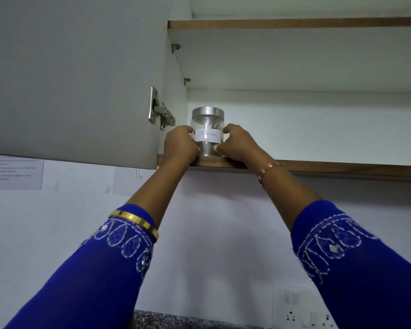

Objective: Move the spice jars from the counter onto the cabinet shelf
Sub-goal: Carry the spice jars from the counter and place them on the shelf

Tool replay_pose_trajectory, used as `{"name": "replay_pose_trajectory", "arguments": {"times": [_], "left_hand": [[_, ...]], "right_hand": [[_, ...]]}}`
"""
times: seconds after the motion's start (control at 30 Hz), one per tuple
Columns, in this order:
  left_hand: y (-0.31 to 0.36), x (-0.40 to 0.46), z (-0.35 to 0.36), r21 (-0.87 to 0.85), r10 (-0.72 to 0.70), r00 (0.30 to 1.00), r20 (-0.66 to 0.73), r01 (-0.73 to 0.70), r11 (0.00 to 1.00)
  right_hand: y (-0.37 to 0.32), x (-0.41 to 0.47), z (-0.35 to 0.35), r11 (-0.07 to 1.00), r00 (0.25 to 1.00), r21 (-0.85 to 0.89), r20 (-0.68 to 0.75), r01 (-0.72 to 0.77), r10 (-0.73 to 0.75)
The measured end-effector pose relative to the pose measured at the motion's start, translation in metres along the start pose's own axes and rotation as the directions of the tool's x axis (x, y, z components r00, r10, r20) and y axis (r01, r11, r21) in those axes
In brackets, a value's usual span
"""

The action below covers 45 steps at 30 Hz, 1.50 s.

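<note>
A clear spice jar (207, 129) with a steel lid and a white paper label stands at the left end of the lower cabinet shelf (330, 166), close to the cabinet's side wall. My left hand (179, 146) grips its left side and my right hand (235, 144) grips its right side, fingers wrapped around the glass. The jar's base is hidden behind my hands and the shelf's front edge. Both arms reach up in blue embroidered sleeves.
The open grey cabinet door (74, 74) hangs at the left on a steel hinge (160, 113). An upper shelf (294, 23) sits above. Paper notes (17, 173) are stuck on the wall below. A strip of speckled counter (176, 320) and a socket panel (304, 309) lie at the bottom.
</note>
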<state>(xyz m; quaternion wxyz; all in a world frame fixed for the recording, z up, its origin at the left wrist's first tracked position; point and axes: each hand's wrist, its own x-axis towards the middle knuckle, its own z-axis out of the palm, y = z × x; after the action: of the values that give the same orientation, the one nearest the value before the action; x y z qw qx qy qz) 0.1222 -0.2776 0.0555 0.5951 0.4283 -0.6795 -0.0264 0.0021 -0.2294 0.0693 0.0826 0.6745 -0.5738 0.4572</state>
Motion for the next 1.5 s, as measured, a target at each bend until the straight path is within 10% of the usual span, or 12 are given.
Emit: {"name": "replay_pose_trajectory", "arguments": {"times": [0.37, 0.6, 0.83, 1.2, 1.5], "left_hand": [[0.011, -0.007, -0.008, 0.173, -0.039, 0.988, 0.147, 0.013, 0.985], [0.006, -0.061, -0.005, -0.133, 0.126, 0.988, -0.087, -0.137, 0.982], [0.005, -0.151, -0.010, -0.536, -0.049, 0.993, -0.111, -0.018, 0.844], [-0.015, -0.338, 0.005, -0.576, -0.146, 0.945, 0.292, 0.296, 0.762], [-0.034, -0.478, 0.036, -0.417, -0.319, 0.739, 0.593, 0.621, 0.663]], "right_hand": [[-0.013, -0.001, 0.000, 0.995, 0.986, -0.097, 0.164, -0.025, 0.041], [-0.013, -0.042, 0.002, 0.996, 0.997, -0.056, -0.042, 0.065, -0.067], [0.015, -0.142, 0.013, 0.977, 0.970, -0.062, -0.122, 0.204, -0.210], [0.072, -0.355, 0.009, 0.973, 0.983, 0.172, -0.082, -0.151, 0.167], [0.133, -0.510, 0.031, 0.740, 0.780, 0.270, 0.074, -0.616, 0.622]]}}
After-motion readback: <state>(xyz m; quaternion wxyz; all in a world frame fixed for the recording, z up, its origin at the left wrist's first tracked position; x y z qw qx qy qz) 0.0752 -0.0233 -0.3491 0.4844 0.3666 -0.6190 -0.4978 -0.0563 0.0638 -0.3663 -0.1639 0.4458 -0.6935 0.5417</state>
